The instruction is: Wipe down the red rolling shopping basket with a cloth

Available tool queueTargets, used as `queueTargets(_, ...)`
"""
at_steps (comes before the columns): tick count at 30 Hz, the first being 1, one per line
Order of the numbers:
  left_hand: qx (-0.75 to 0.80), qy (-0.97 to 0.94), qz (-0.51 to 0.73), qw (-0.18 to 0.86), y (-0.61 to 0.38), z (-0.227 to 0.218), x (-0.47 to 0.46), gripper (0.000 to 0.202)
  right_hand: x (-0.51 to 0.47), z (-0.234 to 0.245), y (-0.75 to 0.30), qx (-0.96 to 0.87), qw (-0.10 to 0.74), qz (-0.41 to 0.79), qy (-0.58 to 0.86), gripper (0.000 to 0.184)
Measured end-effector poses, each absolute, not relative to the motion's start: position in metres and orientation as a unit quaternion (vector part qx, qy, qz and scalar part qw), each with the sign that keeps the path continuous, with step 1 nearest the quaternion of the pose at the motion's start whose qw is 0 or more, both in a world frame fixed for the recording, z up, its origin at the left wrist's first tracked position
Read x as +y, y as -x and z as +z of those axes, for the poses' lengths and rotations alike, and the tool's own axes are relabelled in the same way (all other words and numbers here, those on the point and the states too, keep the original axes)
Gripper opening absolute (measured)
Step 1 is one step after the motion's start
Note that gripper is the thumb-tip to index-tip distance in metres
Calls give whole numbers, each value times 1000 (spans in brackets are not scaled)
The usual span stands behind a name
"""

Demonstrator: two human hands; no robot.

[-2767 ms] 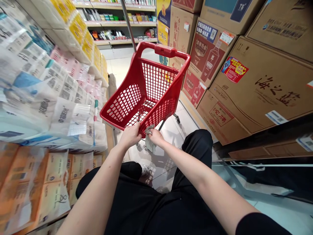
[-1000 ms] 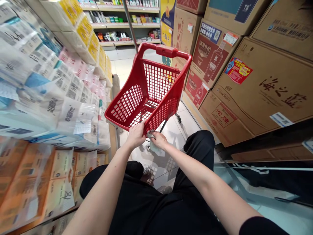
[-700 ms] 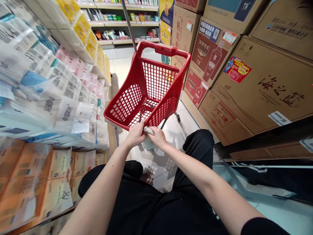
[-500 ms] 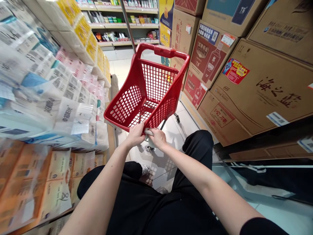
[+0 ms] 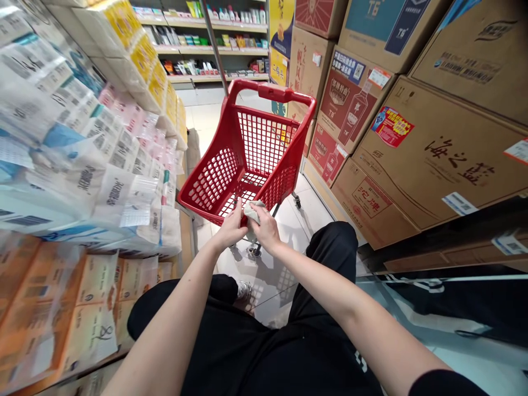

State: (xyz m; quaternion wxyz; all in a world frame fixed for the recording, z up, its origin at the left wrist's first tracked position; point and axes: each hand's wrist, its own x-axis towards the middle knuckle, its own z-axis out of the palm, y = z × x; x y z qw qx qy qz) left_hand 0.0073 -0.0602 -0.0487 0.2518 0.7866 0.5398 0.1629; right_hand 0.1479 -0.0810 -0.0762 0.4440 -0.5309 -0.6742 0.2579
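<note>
Cloth [image 5: 252, 210], centre: was partly hidden by the right hand [image 5: 266, 227]. Orange packs [image 5: 35, 308], lower left: were blurred and edge-cut. Shelf goods [image 5: 203, 41], top: were too small to identify.

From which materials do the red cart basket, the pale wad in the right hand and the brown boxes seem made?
The red cart basket seems moulded plastic, smooth and slightly shiny: grid holes are formed in its walls. The pale wad in the right hand looks like soft matte cloth, creased, though paper is possible. The brown boxes are probably matte cardboard, with flat, printed sides.
</note>
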Motion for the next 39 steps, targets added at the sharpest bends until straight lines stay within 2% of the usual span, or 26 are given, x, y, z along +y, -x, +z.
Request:
queueTargets(5,532,-780,190,270,-11,-47,-64,98,-89,-82,-146,-671,445,277,525,42)
queueTargets(10,523,-775,191,301,-15,-47,-63,100,-51,-61,-159,-579,461,268,616,41)
queueTargets(14,533,-764,186,311,-21,-49,-63,97,-33,-50,-162,-568,443,260,643,45)
queueTargets(18,519,-761,225,319,-24,-53,-63,94,-59,-59,-150,-592,410,271,639,51)
queueTargets(24,498,-742,257,368,-22,-56,-62,91,-71,-63,-145,-600,378,311,633,36)
queueTargets(27,485,-749,259,370,-25,-57,-63,93,-50,-55,-149,-571,397,290,658,43)
queueTargets(30,473,-781,236,332,-26,-57,-64,92,-31,-50,-152,-554,399,274,677,52)
queueTargets(33,470,-829,174,247,-15,-56,-65,86,-23,-50,-155,-561,401,266,673,52)
queueTargets(36,495,-852,112,125,1,-58,-68,66,-21,-52,-160,-574,401,254,667,50)
queueTargets(39,500,-859,95,64,7,-60,-71,46,-21,-53,-165,-568,402,254,672,47)
